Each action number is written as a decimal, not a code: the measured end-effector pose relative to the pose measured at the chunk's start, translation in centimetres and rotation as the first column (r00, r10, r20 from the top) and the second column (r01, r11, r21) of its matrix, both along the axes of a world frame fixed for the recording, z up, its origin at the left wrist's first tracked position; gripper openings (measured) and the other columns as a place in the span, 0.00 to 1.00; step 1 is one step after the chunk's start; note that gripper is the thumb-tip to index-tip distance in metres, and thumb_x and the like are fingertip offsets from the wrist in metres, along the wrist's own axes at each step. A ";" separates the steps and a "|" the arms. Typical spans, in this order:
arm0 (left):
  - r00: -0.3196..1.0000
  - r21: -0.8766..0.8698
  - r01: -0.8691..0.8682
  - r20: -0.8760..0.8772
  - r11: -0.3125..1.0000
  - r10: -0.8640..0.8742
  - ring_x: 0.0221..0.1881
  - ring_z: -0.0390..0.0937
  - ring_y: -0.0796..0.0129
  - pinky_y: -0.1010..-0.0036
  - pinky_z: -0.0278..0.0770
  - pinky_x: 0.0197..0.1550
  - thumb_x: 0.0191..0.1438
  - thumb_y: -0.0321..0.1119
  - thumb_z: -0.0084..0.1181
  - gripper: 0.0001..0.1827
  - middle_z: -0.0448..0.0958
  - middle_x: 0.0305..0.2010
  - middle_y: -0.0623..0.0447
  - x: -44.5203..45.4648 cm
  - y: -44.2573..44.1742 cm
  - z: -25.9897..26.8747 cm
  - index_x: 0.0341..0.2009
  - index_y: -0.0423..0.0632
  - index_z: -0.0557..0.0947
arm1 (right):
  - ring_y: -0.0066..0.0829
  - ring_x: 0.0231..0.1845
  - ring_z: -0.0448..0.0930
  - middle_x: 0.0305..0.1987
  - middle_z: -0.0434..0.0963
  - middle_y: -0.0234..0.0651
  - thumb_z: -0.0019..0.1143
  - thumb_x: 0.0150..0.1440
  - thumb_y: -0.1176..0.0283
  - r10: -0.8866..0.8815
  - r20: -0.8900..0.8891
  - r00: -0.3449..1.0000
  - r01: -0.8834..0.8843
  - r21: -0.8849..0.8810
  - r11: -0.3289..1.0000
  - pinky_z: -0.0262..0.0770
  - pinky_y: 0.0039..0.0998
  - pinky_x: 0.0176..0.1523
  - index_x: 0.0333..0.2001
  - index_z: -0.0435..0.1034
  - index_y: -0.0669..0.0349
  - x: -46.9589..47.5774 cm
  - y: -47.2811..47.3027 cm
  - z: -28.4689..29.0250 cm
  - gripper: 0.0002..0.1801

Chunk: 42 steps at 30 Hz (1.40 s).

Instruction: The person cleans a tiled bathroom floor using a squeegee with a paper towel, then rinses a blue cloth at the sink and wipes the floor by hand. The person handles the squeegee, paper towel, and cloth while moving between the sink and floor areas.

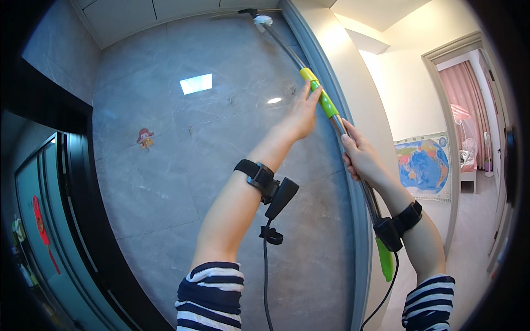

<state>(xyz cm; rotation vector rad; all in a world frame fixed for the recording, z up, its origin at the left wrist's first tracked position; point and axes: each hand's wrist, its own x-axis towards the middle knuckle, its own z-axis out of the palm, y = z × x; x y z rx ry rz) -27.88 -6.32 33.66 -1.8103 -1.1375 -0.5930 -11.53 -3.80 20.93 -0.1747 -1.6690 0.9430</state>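
A metal telescopic pole (pixel 285 46) with a yellow-and-green grip slants up across the view to a black angled head (pixel 249 12) near the top of the tiled wall. White cloth or plastic (pixel 263 20) is wrapped just below that head. My left hand (pixel 304 109) rests its fingers against the green grip; its palm is turned away, so its hold is partly hidden. Lower down, my right hand (pixel 360 151) is closed around the bare metal shaft. The pole's green end (pixel 384 260) hangs below my right wrist. Each forearm wears a black strap with a cabled device.
A grey tiled wall (pixel 232 165) with a small cartoon sticker (pixel 145 138) fills the middle. Beside the pole runs a grey door frame (pixel 357 231). A dark-framed glass door (pixel 31 178) stands at left. At right are a world map (pixel 426 167) and a doorway to a room with pink curtains (pixel 466 107).
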 end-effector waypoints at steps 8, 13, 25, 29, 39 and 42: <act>0.993 0.069 -0.111 0.037 0.991 0.109 0.67 0.52 0.48 0.63 0.60 0.64 0.49 0.22 0.53 0.39 0.42 0.70 0.40 -0.3 1.5 3.6 0.65 0.50 0.54 | 0.11 0.12 0.61 0.18 0.59 0.23 0.30 0.66 0.60 0.001 0.042 0.999 -0.002 0.031 1.000 0.63 0.16 0.14 0.68 0.43 0.46 -0.6 1.3 4.3 0.27; 0.980 0.128 -0.200 0.038 0.971 0.197 0.69 0.48 0.51 0.63 0.54 0.66 0.50 0.22 0.52 0.34 0.44 0.70 0.41 0.2 1.6 6.1 0.62 0.53 0.61 | 0.11 0.12 0.61 0.18 0.59 0.23 0.28 0.66 0.59 0.018 0.101 0.995 -0.021 0.029 0.999 0.64 0.17 0.15 0.68 0.41 0.45 -0.7 1.4 6.1 0.28; 0.915 0.157 -0.342 -0.167 0.926 0.367 0.70 0.42 0.49 0.58 0.51 0.67 0.50 0.27 0.54 0.12 0.54 0.67 0.43 0.0 1.1 0.0 0.41 0.53 0.76 | 0.24 0.13 0.70 0.27 0.71 0.39 0.34 0.64 0.60 -0.001 0.296 0.955 -0.002 0.011 1.000 0.71 0.27 0.18 0.67 0.41 0.46 0.2 0.4 -3.3 0.29; 0.950 0.109 -0.243 -0.176 0.964 0.259 0.69 0.41 0.41 0.51 0.56 0.64 0.41 0.22 0.60 0.20 0.52 0.66 0.41 -0.6 0.4 -8.1 0.40 0.55 0.73 | 0.34 0.26 0.77 0.28 0.73 0.44 0.37 0.63 0.64 -0.101 0.309 0.946 0.091 0.049 0.995 0.74 0.33 0.33 0.67 0.42 0.47 0.3 0.0 -11.4 0.30; 0.995 0.003 -0.075 -0.068 0.997 0.075 0.68 0.45 0.45 0.51 0.58 0.63 0.46 0.26 0.56 0.08 0.53 0.65 0.41 5.0 -3.8 -27.0 0.33 0.49 0.75 | 0.40 0.24 0.76 0.23 0.72 0.45 0.39 0.61 0.70 0.054 0.490 0.870 0.070 -0.231 0.970 0.71 0.36 0.33 0.67 0.38 0.51 7.0 -6.2 -28.4 0.33; 0.998 -0.034 -0.064 -0.021 0.997 0.064 0.68 0.46 0.45 0.50 0.58 0.63 0.45 0.25 0.55 0.08 0.53 0.64 0.41 6.6 -5.0 -28.6 0.33 0.49 0.74 | 0.37 0.24 0.75 0.24 0.72 0.44 0.39 0.61 0.70 0.029 0.459 0.888 0.067 -0.191 0.979 0.71 0.34 0.33 0.67 0.40 0.52 8.6 -7.0 -30.2 0.33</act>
